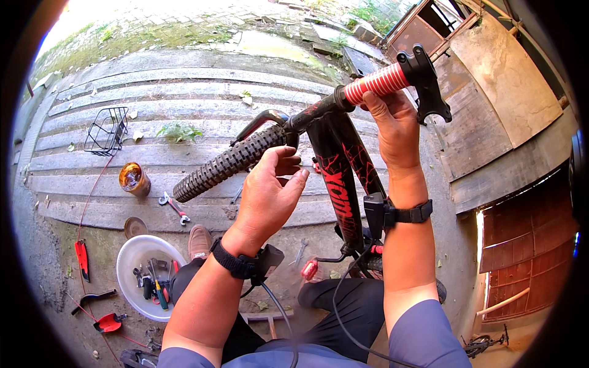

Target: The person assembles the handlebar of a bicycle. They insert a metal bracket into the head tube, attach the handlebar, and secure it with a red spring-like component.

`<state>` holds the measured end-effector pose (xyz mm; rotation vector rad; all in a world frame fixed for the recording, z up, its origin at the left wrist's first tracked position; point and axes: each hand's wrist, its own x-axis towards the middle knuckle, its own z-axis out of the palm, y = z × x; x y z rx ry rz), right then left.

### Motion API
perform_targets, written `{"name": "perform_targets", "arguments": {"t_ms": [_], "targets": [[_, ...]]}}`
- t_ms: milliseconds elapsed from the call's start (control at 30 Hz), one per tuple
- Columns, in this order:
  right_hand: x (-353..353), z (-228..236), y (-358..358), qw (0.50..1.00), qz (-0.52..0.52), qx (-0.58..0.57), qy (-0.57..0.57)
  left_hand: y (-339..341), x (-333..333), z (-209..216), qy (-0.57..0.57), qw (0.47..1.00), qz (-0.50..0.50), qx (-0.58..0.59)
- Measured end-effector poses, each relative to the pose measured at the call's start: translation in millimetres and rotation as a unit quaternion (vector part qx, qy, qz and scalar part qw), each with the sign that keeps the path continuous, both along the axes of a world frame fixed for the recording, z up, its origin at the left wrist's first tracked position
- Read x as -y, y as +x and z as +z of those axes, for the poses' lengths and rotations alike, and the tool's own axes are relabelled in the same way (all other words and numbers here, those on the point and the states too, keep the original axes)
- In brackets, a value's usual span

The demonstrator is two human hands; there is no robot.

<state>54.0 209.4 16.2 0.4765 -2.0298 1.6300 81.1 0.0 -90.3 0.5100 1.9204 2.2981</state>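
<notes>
A black bicycle frame (pixel 336 178) with red markings stands in front of me, its knobby front tire (pixel 230 162) turned to the left. From the head of the frame a red, white-ringed tube (pixel 375 83) rises to the upper right. It ends in a black forked bracket (pixel 423 83). My right hand (pixel 392 122) is closed round the underside of the red tube, just below the bracket, with the thumb along its near side. Beside the tire and left of the frame is my left hand (pixel 273 196), its fingers loosely curled, thumb apart, holding nothing I can see.
A white tub (pixel 126 270) of hand tools stands at lower left. Near it are a wrench (pixel 174 207), a jar of brown stuff (pixel 135 180) and red-and-black parts (pixel 109 322). A wire basket (pixel 107 130) lies farther off. Wooden boards (pixel 491 92) line the right side.
</notes>
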Motion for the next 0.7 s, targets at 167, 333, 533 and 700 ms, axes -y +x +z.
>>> {"name": "perform_targets", "arguments": {"t_ms": [167,333,533,700], "targets": [[-0.3,-1.4,1.2,1.000,0.004,0.002,-0.007,0.9,-0.2,0.8,-0.007,1.000,-0.003,-0.002],[2.4,-2.0,1.7,1.000,-0.002,0.010,-0.011,1.0,-0.1,0.6,-0.014,1.000,-0.002,-0.003],[-1.1,-2.7,0.3,1.000,-0.001,0.014,-0.028,0.9,-0.7,-1.5,-0.008,1.000,-0.003,-0.006],[1.9,-3.7,-0.4,0.999,0.007,0.005,-0.041,1.6,-0.2,-1.1,-0.017,1.000,-0.002,-0.003]]}}
